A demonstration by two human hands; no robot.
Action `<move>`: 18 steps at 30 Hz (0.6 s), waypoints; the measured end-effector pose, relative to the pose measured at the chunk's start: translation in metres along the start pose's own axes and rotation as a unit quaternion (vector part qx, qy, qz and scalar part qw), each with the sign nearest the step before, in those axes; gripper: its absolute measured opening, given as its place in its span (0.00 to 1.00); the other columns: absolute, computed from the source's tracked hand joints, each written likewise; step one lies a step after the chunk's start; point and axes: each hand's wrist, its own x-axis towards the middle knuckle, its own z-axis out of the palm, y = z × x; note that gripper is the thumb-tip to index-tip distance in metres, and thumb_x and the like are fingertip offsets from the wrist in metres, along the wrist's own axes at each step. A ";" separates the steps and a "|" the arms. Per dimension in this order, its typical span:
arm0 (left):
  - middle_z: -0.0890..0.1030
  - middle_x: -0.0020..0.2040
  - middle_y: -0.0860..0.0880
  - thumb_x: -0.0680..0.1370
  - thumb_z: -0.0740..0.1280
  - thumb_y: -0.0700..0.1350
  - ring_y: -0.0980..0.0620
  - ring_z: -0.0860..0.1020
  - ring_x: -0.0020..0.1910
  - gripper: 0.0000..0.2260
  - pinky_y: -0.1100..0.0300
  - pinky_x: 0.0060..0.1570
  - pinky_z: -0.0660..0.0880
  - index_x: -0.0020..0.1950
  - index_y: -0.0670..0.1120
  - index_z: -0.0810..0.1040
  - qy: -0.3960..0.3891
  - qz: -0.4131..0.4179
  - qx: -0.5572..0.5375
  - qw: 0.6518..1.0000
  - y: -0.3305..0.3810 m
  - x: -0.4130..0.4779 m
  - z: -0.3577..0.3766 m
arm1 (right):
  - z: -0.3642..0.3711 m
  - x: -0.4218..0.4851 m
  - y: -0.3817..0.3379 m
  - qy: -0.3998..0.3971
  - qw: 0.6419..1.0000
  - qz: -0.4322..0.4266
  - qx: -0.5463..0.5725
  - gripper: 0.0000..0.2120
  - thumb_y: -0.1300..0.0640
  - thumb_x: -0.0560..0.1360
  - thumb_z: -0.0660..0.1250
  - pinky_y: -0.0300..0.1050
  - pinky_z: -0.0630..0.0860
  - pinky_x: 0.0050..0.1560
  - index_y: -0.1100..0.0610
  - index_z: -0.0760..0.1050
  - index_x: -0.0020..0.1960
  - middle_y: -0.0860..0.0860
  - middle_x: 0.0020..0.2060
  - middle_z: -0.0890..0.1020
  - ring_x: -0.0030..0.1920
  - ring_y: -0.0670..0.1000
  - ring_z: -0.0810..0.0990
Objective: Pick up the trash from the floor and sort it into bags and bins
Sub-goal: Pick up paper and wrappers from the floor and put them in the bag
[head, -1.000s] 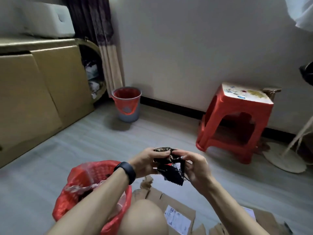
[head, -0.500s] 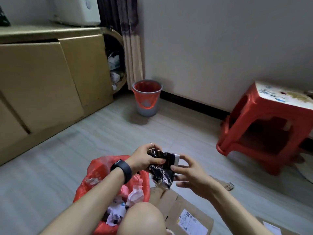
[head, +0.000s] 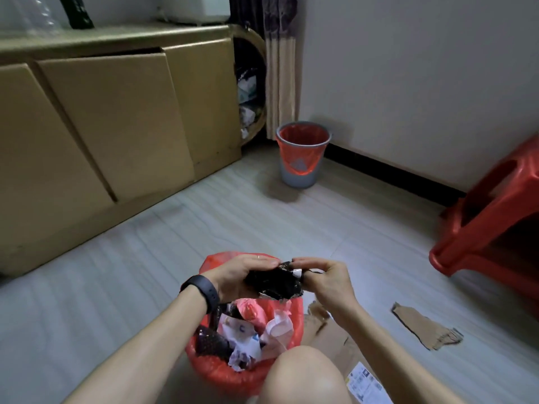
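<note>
Tan cabinet (head: 116,112) at left, curtain (head: 280,68) beside it — red stool (head: 495,223) at right.

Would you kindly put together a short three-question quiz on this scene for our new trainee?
1. True or false: the left hand and the right hand both hold the black wrapper.
2. The wrapper is held above: A) the red bag of trash, B) a blue crate, C) a sink.
3. Fill in: the torn scrap lying on the floor is made of ____.

Key: 1 true; 2 A; 3 cardboard.
</note>
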 end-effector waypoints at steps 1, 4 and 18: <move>0.78 0.61 0.33 0.74 0.72 0.42 0.38 0.78 0.58 0.18 0.42 0.63 0.74 0.63 0.37 0.78 0.035 0.018 0.030 0.999 0.000 -0.005 -0.008 | 0.005 0.002 0.004 -0.032 0.999 0.017 -0.001 0.13 0.74 0.74 0.65 0.45 0.83 0.46 0.61 0.86 0.44 0.51 0.46 0.86 0.45 0.51 0.86; 0.84 0.47 0.44 0.67 0.75 0.36 0.49 0.81 0.43 0.15 0.58 0.43 0.80 0.52 0.45 0.83 0.169 0.118 0.137 0.969 -0.009 -0.022 -0.028 | 0.004 0.007 0.031 -0.075 0.987 0.005 -0.145 0.09 0.52 0.73 0.70 0.58 0.77 0.61 0.44 0.84 0.51 0.42 0.48 0.86 0.51 0.47 0.84; 0.54 0.79 0.43 0.79 0.61 0.45 0.42 0.62 0.74 0.30 0.50 0.70 0.65 0.79 0.46 0.54 0.295 -0.082 0.691 0.655 -0.165 -0.008 -0.047 | 0.019 0.004 0.109 -0.094 0.913 -0.045 -0.394 0.35 0.40 0.76 0.65 0.48 0.59 0.68 0.51 0.57 0.78 0.50 0.71 0.69 0.70 0.56 0.64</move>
